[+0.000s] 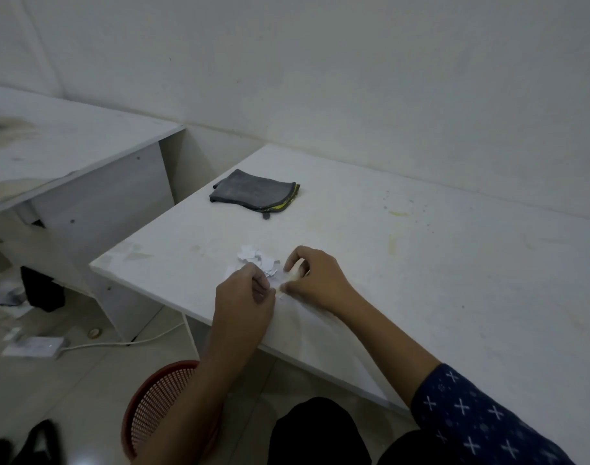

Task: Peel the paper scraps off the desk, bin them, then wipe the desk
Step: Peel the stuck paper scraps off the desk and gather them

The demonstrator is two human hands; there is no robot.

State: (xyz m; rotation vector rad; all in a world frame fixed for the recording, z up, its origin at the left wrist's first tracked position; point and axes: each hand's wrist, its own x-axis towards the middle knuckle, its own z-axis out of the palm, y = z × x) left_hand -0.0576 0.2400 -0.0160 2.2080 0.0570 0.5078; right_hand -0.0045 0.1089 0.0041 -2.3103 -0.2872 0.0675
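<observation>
Left hand (245, 297) and right hand (315, 280), fingers curled, pinch crumpled white paper scraps (257, 260) on the stained white desk (421, 263). Folded grey cloth (253, 194) lies above; red mesh bin (152, 407) lower left.

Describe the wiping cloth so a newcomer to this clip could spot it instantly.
Start at the nearer white desk along the wall. Near its far left corner lies a folded cloth. It is dark grey with a yellow-trimmed edge, unlike the white paper scraps.
</observation>
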